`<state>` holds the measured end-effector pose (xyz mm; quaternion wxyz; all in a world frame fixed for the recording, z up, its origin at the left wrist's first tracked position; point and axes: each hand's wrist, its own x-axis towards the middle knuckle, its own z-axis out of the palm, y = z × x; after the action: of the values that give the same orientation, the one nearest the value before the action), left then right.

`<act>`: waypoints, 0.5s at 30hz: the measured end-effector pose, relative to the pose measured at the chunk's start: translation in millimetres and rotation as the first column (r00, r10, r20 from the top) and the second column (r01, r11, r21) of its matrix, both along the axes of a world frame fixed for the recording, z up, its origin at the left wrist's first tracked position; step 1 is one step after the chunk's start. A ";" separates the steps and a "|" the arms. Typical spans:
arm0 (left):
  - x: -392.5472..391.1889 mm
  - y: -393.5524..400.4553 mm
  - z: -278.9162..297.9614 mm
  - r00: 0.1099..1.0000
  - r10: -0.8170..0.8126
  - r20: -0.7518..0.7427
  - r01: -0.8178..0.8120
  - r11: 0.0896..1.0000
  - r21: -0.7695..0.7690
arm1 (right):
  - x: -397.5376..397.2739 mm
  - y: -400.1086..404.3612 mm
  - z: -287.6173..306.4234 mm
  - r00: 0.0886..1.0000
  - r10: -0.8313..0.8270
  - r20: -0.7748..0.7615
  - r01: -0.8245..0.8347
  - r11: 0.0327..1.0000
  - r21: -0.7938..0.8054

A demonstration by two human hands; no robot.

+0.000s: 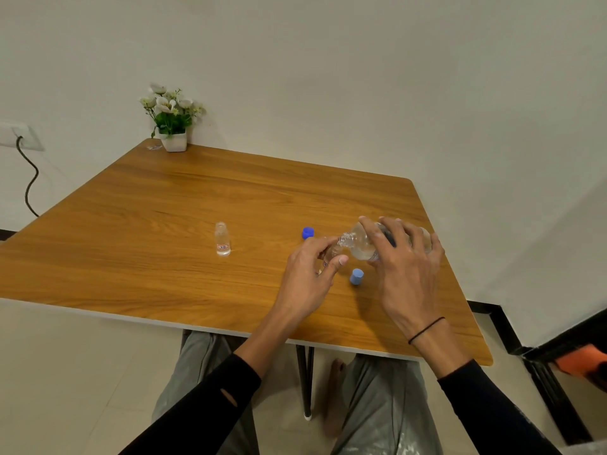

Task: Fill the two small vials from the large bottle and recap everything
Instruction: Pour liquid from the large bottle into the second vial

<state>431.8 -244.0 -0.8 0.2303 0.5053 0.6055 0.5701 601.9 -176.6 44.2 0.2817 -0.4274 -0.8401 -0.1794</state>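
Head view: left hand [308, 274] mostly hides its vial [331, 254].

We see black long sleeves on both arms, each ending short of the wrist. The left sleeve [210, 405] has a small oval hole in it. A thin black band [426, 330] circles the right wrist, above the cuff of the right sleeve [486, 405]. Below the arms we see loose grey trousers [377, 415] with pale blotches low on the right leg, and a bare foot [336, 389].
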 end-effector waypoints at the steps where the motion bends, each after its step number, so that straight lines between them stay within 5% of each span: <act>1: 0.6 -0.4 1.0 1.000 -0.003 0.024 0.002 1.000 0.007 | -0.3 -0.7 0.1 1.000 -0.003 -0.009 0.003 1.000 -0.006; 10: 3.0 -5.2 15.0 0.989 -0.058 0.139 0.046 0.995 0.091 | 1.9 -9.4 2.6 0.995 0.000 -0.099 -0.014 0.990 -0.138; 15: 0.3 -4.7 17.4 0.986 -0.065 0.151 0.052 0.995 0.085 | 6.7 2.3 2.7 0.950 0.016 -0.310 -0.108 0.953 -0.282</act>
<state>432.1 -248.7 16.6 0.2722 0.4864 0.5473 0.6244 608.6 -174.3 46.9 0.3463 -0.4603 -0.8170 0.0252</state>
